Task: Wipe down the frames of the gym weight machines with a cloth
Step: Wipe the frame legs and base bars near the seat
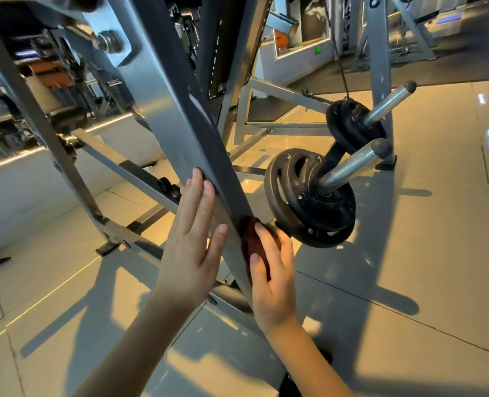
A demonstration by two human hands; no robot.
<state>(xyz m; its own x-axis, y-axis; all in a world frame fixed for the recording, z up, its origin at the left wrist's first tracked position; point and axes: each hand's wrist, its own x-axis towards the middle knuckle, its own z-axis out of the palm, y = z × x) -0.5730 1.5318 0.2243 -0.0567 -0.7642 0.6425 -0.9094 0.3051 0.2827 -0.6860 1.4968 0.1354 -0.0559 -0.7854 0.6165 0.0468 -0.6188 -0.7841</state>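
dark red wadded cloth [250, 245]: at 6 o'clock of view centre, pressed to the lower edge of the slanted grey steel frame beam [180, 124]. right hand [272, 285]: fingers curl round it, likely to bear down while wiping. left hand [191, 239]: flat on the beam at 9 o'clock of it, fingers straight, holding nothing, probably bracing.

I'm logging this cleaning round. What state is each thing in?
Beam: slanted.
Cloth: bunched, pressed to the beam.
Left hand: flat on the beam, fingers straight.
Right hand: grips the cloth.
Lower peg: holds plates.
Upper peg: also loaded.
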